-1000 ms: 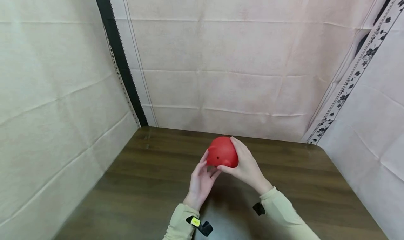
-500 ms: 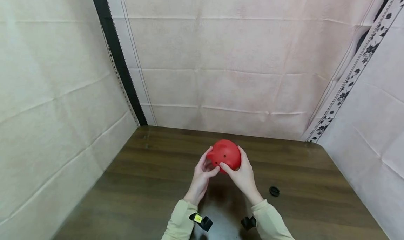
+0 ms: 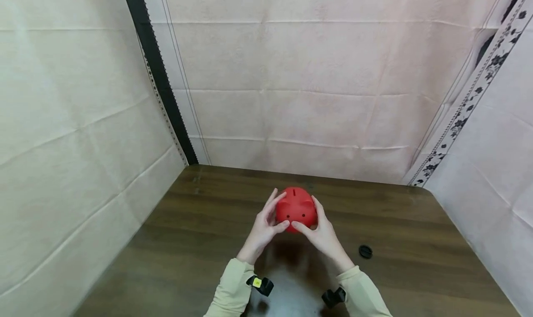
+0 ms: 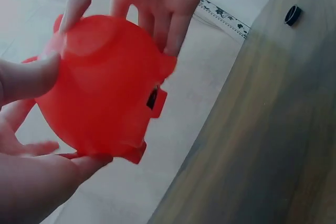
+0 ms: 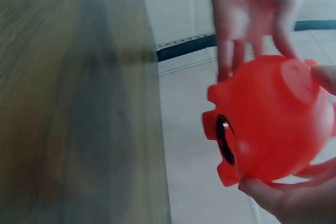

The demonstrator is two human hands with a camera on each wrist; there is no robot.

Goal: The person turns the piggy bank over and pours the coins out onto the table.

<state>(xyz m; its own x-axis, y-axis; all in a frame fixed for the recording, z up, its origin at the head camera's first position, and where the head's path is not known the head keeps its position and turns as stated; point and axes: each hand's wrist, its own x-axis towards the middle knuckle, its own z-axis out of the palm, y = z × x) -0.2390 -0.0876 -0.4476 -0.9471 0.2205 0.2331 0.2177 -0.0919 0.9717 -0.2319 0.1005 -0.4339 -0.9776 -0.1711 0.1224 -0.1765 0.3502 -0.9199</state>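
Note:
Both hands hold a round red piggy bank [image 3: 295, 210] above the table, its coin slot up and its two dark eye dots toward me. My left hand [image 3: 263, 224] grips its left side, with the thumb at the front. On the other side my right hand [image 3: 322, 231] grips it, its thumb near the left one. In the right wrist view an uncovered round hole [image 5: 226, 139] shows in the piggy bank's belly, between its stubby feet. A black round plug [image 3: 365, 251] lies on the table, to the right of my right hand.
The brown wood-grain table [image 3: 187, 243] runs back to a white cloth wall [image 3: 291, 99]. More cloth hangs along the left and right sides. Black straps with small black devices [image 3: 264, 287] sit at both wrists.
The piggy bank has been turned so its slot and face now show, and it has come slightly nearer. My right arm drew back leftward, uncovering the black plug on the table.

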